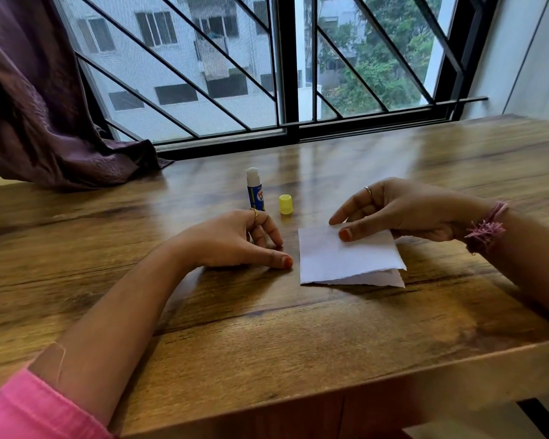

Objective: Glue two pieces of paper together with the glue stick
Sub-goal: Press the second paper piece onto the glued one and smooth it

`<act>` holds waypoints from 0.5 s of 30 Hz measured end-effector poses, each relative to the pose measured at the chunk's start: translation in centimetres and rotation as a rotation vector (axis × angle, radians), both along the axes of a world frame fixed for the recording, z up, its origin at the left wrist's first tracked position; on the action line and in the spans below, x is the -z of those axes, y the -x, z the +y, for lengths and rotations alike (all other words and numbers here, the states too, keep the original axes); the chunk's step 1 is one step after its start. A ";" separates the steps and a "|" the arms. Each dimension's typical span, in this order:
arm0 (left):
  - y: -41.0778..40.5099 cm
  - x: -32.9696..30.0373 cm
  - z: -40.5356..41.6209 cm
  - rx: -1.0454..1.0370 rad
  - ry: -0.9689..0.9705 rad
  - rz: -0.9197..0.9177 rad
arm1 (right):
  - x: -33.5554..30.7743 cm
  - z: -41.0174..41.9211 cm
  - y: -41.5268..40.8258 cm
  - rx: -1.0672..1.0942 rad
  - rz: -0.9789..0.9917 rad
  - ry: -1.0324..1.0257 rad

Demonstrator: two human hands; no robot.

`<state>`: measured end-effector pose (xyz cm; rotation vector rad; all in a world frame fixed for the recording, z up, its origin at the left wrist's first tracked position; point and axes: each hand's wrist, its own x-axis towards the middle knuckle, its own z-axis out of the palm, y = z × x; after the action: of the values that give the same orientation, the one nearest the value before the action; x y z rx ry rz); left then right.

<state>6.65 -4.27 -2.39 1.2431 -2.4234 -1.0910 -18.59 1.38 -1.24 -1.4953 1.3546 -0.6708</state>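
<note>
Two white paper pieces lie stacked on the wooden table; the top piece covers most of the lower piece, which peeks out at the front right. My right hand pinches the top piece's far edge between thumb and fingers. My left hand rests on the table just left of the papers, fingers loosely curled, holding nothing. An uncapped blue glue stick stands upright behind my left hand. Its yellow cap stands on the table beside it.
The wooden table runs to a window with black bars at the back. A purple curtain drapes onto the table's far left corner. The table's front edge is close to me.
</note>
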 end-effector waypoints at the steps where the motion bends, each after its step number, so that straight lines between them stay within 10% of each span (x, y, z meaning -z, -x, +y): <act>1: 0.0 0.0 0.0 0.002 0.004 0.000 | 0.0 0.0 0.0 0.001 0.002 0.002; 15: 0.1 0.0 0.2 -0.006 0.032 -0.035 | 0.1 0.0 -0.1 0.007 0.017 0.012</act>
<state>6.56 -4.10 -2.35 1.2686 -2.4515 -1.0333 -18.51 1.39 -1.29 -1.5095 1.3712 -0.6732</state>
